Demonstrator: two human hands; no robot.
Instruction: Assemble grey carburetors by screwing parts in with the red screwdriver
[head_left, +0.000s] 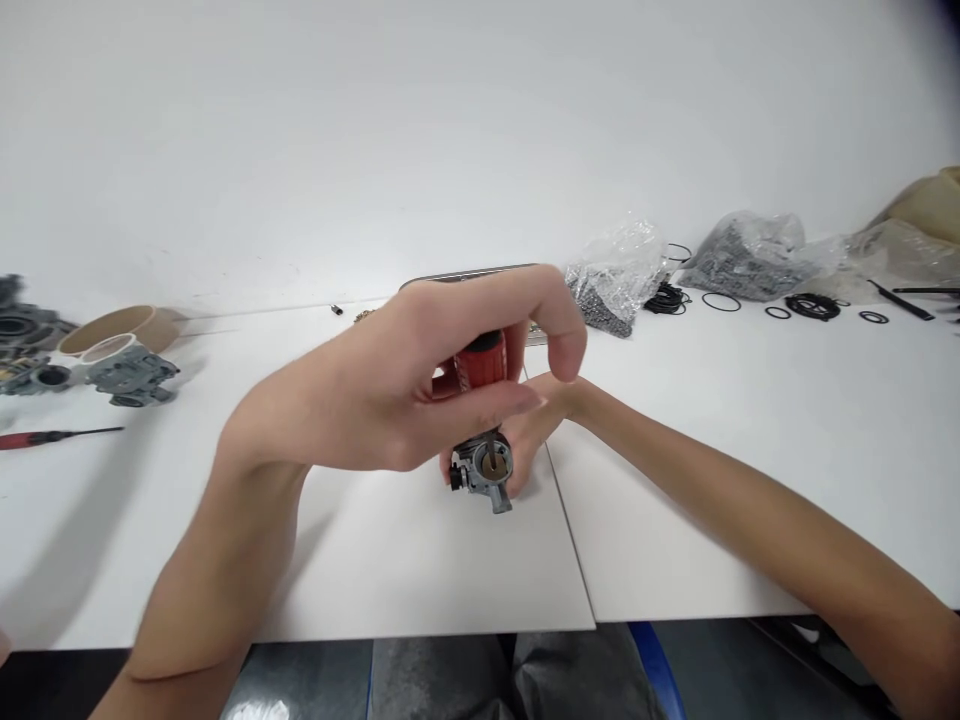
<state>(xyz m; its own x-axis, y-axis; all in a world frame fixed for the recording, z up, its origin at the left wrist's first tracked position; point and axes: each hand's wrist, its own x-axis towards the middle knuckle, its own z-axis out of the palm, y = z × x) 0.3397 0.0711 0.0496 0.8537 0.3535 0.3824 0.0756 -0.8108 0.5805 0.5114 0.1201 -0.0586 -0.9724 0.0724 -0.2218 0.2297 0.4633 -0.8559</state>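
Note:
My left hand [367, 385] is wrapped round the red handle of a screwdriver [482, 365], its index finger curled out in front. The shaft points down, and its tip is in the round bore of a small grey metal carburetor [501, 492]. Inside that bore a brass-coloured plate shows. Behind and below, my right hand [536, 425] grips the carburetor and keeps it just over the white table [420, 570]. My left hand hides part of the right one, so not all of its fingers show.
At left lie another carburetor [133, 372], a tape roll [142, 325] and a second red screwdriver [52, 437]. Behind my hands is a metal tray [472, 272]. Bags of small dark parts [611, 280] and black rings [814, 306] lie at back right. A seam crosses the table.

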